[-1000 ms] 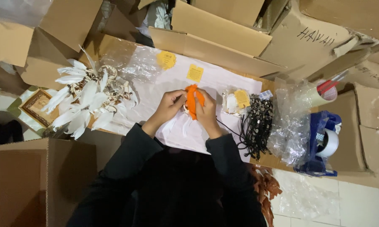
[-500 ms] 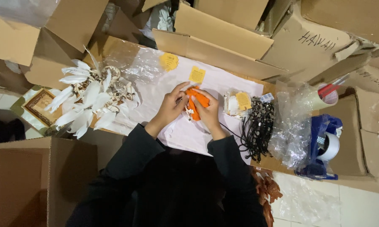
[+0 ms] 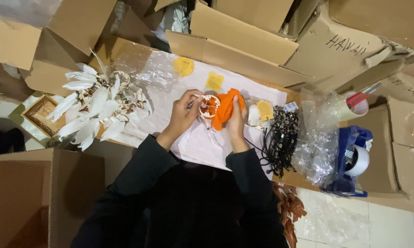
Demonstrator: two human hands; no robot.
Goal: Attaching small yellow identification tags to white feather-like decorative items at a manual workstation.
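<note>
1. Head view, nearest: dark sleeves reach up from the bottom edge to the middle of the white tabletop (image 3: 202, 147).
2. Left hand (image 3: 185, 115): fingers pinched narrow on the left rim of a small ring ornament (image 3: 209, 106), white-trimmed, webbed inside.
3. Right hand (image 3: 235, 120): closed around a bunch of orange feathers (image 3: 225, 106), thumb pressing it from the right.
4. Key relation: the ring sits between the two hands, touching the orange feathers on its right side; both hands are equally close, and the feathers' long axis runs away from the body, slightly tilted.
5. Left, farther out: a pile of white-feathered ornaments (image 3: 96, 110) on clear plastic.
6. Right: black cords (image 3: 280, 138), crumpled plastic bags (image 3: 317, 138), a tape roll (image 3: 358, 160).
7. Beyond: two yellow paper tags (image 3: 214, 81) flat on the tabletop, then open cardboard boxes (image 3: 243, 36) all round.
</note>
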